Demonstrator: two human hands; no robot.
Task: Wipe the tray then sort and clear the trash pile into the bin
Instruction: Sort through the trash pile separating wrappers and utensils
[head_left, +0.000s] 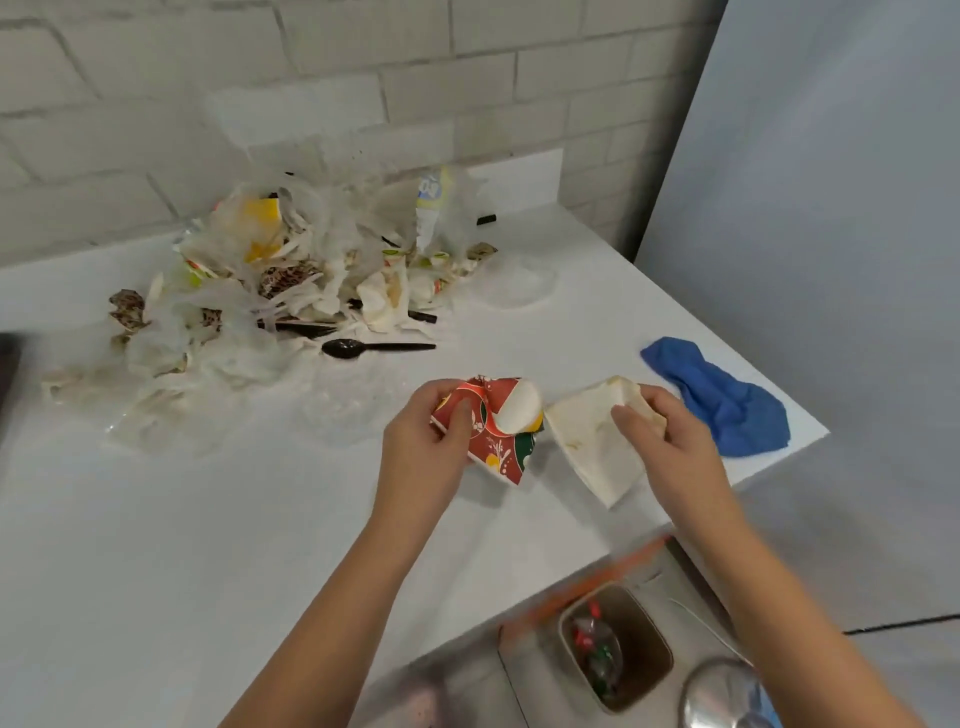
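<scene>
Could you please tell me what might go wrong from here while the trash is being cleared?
The crushed red patterned paper cup in the left hand may drip dregs onto the white counter.
The stained white paper napkin pinched by the right hand could miss the small brown bin opening below.
The crumpled blue cloth lies near the counter's edge and might get knocked off.

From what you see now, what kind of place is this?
Probably a food-court or canteen clean-up station: a white counter against a brick wall, a trash pile of wrappers, napkins and a black plastic spoon, and a bin below the counter edge.
</scene>
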